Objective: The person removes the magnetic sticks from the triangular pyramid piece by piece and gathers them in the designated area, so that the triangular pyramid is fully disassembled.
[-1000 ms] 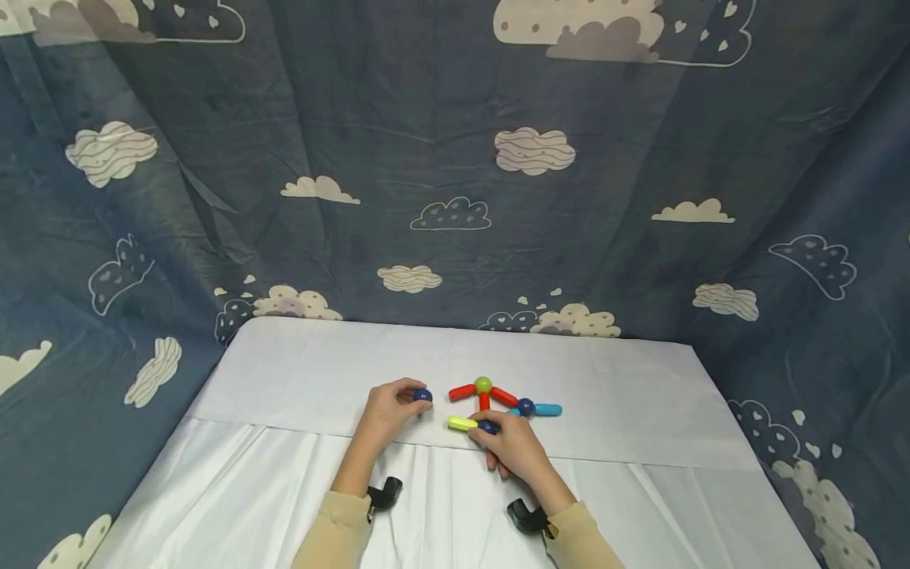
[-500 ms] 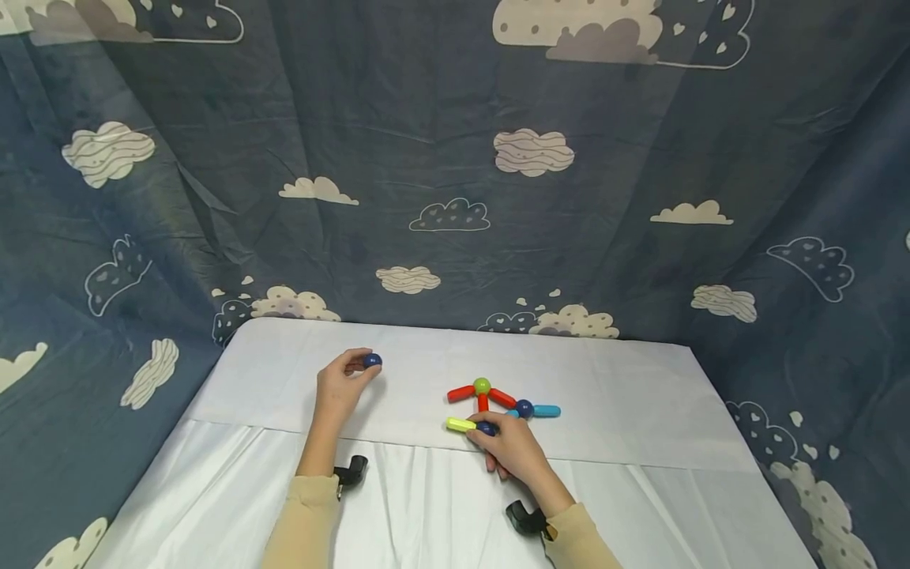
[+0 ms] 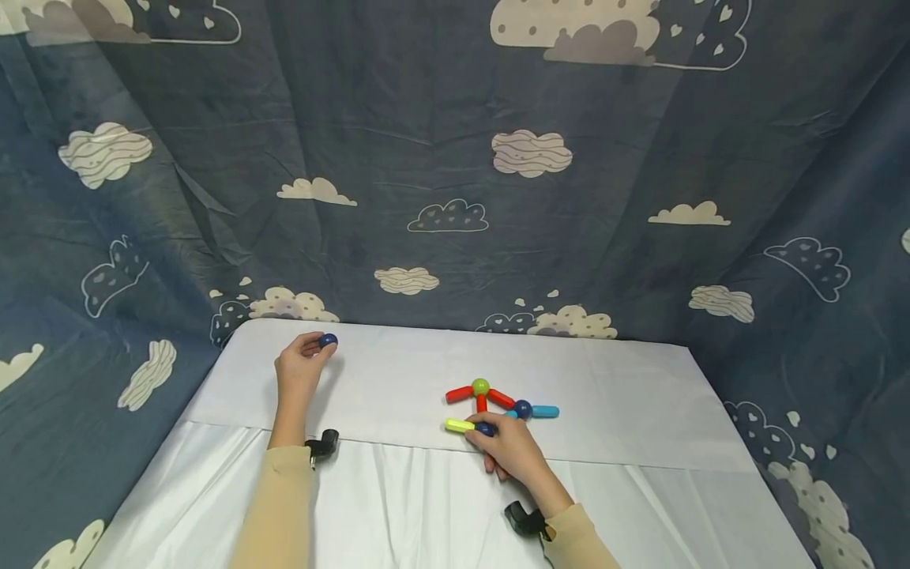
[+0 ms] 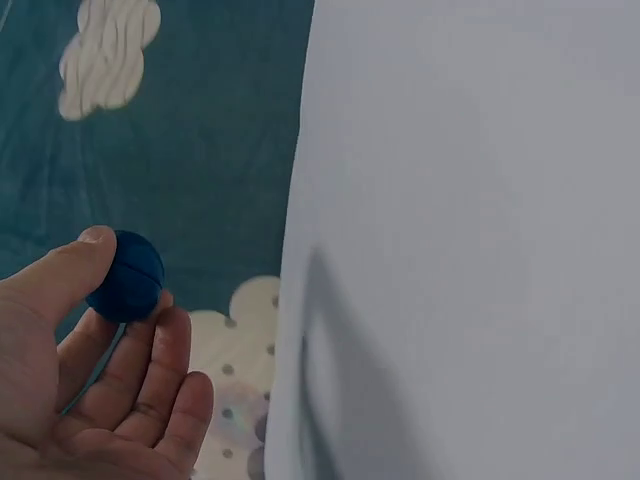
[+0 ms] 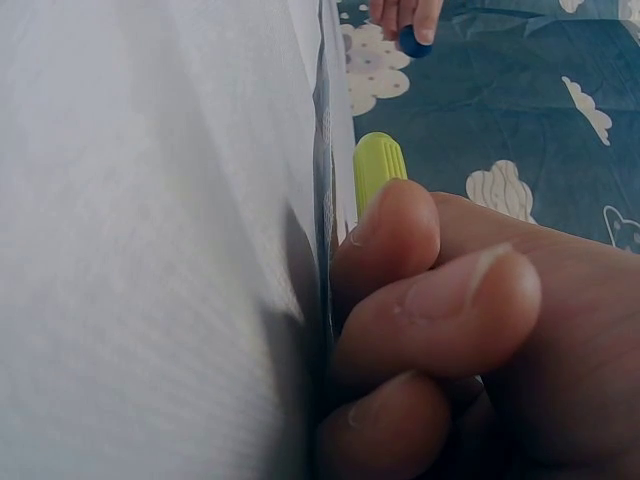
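My left hand [image 3: 297, 371] pinches a dark blue ball [image 3: 328, 341] between thumb and fingertips, raised over the far left of the white table. The left wrist view shows that ball [image 4: 128, 280] close up. Low at the middle, my right hand [image 3: 517, 449] pinches another dark blue ball [image 3: 486, 429] with a yellow-green magnetic rod [image 3: 458, 425] on its left side. Just beyond it lies a joined figure: a green ball [image 3: 480, 386] with red rods [image 3: 501, 398], leading to a third blue ball [image 3: 523, 408] with light blue rods [image 3: 545, 412]. My right hand hides part of the figure.
A white cloth [image 3: 626, 411] covers the table, with a seam across it and folds nearer me. Behind and at both sides hangs a dark blue curtain [image 3: 455, 261] with clouds. Each wrist carries a black camera [image 3: 524, 519].
My left hand has carried its blue ball away from the figure, leftward and toward the table's far edge. The right hand keeps its grip in the same place.
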A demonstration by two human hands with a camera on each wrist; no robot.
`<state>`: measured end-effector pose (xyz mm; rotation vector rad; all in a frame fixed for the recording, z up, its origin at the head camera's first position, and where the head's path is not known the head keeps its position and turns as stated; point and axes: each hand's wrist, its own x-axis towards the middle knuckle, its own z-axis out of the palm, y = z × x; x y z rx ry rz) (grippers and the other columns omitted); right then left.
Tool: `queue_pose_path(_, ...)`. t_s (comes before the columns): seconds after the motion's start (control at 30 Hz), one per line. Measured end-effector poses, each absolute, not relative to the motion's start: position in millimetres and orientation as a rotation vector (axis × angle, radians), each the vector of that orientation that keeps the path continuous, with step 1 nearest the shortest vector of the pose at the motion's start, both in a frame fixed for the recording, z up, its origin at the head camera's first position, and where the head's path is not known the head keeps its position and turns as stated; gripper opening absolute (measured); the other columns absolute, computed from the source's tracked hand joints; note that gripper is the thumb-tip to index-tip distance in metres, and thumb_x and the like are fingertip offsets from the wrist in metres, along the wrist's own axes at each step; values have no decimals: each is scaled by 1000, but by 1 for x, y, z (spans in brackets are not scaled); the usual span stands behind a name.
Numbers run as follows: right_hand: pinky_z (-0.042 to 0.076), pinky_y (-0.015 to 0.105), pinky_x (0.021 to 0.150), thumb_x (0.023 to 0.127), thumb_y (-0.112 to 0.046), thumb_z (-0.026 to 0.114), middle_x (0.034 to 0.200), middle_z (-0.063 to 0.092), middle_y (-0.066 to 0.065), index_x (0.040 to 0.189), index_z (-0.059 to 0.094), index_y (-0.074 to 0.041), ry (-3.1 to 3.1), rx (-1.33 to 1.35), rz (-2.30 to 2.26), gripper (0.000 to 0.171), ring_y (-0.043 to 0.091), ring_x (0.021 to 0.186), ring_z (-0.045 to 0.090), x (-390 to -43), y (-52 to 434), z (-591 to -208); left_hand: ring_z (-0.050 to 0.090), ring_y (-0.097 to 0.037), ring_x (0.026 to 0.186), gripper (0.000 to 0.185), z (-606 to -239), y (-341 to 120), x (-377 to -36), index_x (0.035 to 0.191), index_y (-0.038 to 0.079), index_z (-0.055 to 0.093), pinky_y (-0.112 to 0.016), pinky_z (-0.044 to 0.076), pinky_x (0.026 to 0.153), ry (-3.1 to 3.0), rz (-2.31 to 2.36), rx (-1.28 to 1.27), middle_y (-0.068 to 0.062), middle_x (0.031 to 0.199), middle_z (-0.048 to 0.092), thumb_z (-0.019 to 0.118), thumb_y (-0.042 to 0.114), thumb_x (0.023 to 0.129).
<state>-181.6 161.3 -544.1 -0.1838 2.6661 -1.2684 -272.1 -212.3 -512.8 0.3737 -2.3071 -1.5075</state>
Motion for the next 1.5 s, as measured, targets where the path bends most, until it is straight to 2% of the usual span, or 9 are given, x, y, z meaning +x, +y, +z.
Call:
queue_pose_path(0.17, 38, 21, 37, 99, -36, 75, 48, 55, -8, 128, 74, -19, 2657, -202, -1279, 33, 5, 31, 43, -182, 161, -546, 68, -36, 124, 42, -520, -225, -280, 134, 1, 68, -46, 54, 106, -2315, -1513, 469, -23, 132, 72, 76, 21, 98)
queue_pose_path(0.4, 38, 21, 38, 99, -36, 75, 49, 55, -8, 128, 74, -19, 2655, -196, -1282, 33, 5, 31, 43, -181, 162, -546, 67, -39, 127, 43, -535, -234, -279, 134, -2, 67, -49, 52, 108, -2350, -1510, 530, -27, 134, 70, 76, 19, 97)
queue_pose_path(0.57, 38, 21, 37, 99, -35, 75, 48, 55, -8, 128, 74, -18, 2662, -207, -1280, 34, 5, 31, 42, -181, 162, -545, 57, -43, 137, 44, -544, -232, -281, 135, 0, 66, -55, 39, 120, -2406, -1480, 543, -26, 138, 68, 76, 19, 97)
queue_pose_path(0.7, 38, 21, 38, 100, -36, 75, 49, 55, -8, 129, 73, -19, 2650, -206, -1280, 34, 5, 31, 42, -181, 162, -545, 51, -46, 143, 44, -547, -229, -280, 136, 1, 66, -58, 31, 125, -2444, -1427, 527, -25, 140, 67, 76, 19, 97)
queue_pose_path(1.3, 38, 21, 38, 100, -34, 74, 49, 55, -7, 128, 73, -19, 2647, -199, -1285, 32, 5, 31, 42, -180, 162, -543, 48, -46, 145, 50, -548, -227, -278, 141, 0, 62, -58, 28, 126, -2463, -1422, 517, -25, 145, 64, 75, 21, 98)
queue_pose_path(1.5, 39, 21, 37, 100, -34, 74, 49, 56, -6, 129, 73, -19, 2635, -200, -1294, 32, 6, 31, 43, -181, 162, -542, 44, -45, 148, 59, -532, -227, -273, 148, 0, 57, -55, 29, 127, -2464, -1431, 525, -23, 153, 58, 76, 24, 98)
